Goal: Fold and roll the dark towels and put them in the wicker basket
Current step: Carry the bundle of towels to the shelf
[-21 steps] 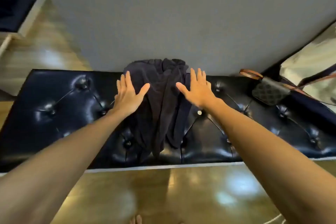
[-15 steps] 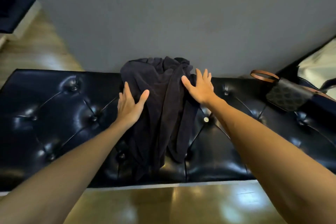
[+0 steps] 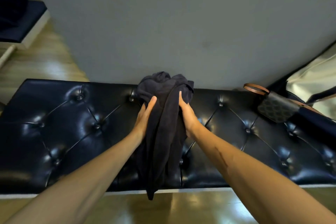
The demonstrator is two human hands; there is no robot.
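A bunch of dark towels [image 3: 164, 125] lies crumpled on the black tufted leather bench [image 3: 72, 123], its upper end heaped against the grey wall and its lower end hanging past the bench's front edge. My left hand [image 3: 144, 116] grips the bundle from its left side, thumb on top. From the right side my right hand [image 3: 187, 114] grips it too, fingers tucked behind the cloth. The two hands squeeze the towels together between them. No wicker basket shows in this view.
A dark patterned handbag [image 3: 276, 109] with a brown handle sits on the bench's right end. Beyond it is a pale cushion or bag [image 3: 312, 80]. At the far left stands a dark-cushioned seat [image 3: 18, 20]. A glossy wooden floor [image 3: 181, 207] lies below the bench.
Both hands, which were flat and spread at the sides of the towels, have closed in and taken hold of the bundle, gathering it narrower.
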